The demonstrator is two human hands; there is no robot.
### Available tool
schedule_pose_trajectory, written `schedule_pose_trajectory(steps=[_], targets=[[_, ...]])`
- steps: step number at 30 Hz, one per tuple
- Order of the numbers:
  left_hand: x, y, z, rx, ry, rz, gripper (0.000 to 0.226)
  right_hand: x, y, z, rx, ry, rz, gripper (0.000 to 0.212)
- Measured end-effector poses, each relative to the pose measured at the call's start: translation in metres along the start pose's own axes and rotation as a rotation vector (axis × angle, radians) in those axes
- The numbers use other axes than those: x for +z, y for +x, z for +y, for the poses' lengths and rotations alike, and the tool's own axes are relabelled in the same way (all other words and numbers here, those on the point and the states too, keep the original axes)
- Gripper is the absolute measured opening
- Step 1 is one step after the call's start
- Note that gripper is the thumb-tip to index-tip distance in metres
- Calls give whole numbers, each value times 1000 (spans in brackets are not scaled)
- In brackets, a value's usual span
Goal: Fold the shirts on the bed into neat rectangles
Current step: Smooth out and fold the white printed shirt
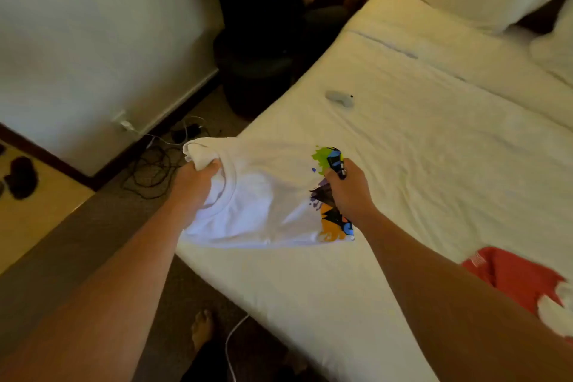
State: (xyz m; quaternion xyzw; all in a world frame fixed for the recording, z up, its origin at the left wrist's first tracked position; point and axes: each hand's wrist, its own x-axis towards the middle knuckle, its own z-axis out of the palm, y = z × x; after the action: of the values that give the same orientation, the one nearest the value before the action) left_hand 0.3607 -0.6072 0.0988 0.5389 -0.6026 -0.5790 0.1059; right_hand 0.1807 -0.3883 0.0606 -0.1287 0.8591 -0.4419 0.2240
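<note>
Now both hands grasp a white cotton T-shirt with a colourful print (266,198) over the white-sheeted bed (434,164): left hand (193,184) at nine o'clock bunching its collar, right hand (348,189) at three o'clock clutching the print; a red shirt (514,279) lies at four o'clock.

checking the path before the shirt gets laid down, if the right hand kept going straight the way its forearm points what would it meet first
Probably only bare sheet of the bed. The right hand, gripping the white shirt, points up-left across the mattress; the small grey object lies roughly on that line further on, though depth is unclear.
</note>
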Motion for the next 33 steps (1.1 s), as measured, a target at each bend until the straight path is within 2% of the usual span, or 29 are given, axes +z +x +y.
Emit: schedule_pose_trajectory(steps=[6,12,16,23,28,33], targets=[[-142,-15,16,-12,-131,230,55,83,-16,-127,-226,-69,-128,12],[-302,-29,-6,9,-278,458,51,216,-57,-242,-407,-107,-312,6],[-409,-30,-29,-8,-333,547,48,315,-96,-306,-476,-88,-452,5],[-576,-25,-59,-74,-418,649,55,465,-162,-398,-577,-106,-554,10],[-661,-17,-73,-83,-503,738,56,543,-193,-456,-640,-141,-595,11],[-730,9,-76,-82,-549,799,48,617,-200,-506,-659,-115,-698,21]])
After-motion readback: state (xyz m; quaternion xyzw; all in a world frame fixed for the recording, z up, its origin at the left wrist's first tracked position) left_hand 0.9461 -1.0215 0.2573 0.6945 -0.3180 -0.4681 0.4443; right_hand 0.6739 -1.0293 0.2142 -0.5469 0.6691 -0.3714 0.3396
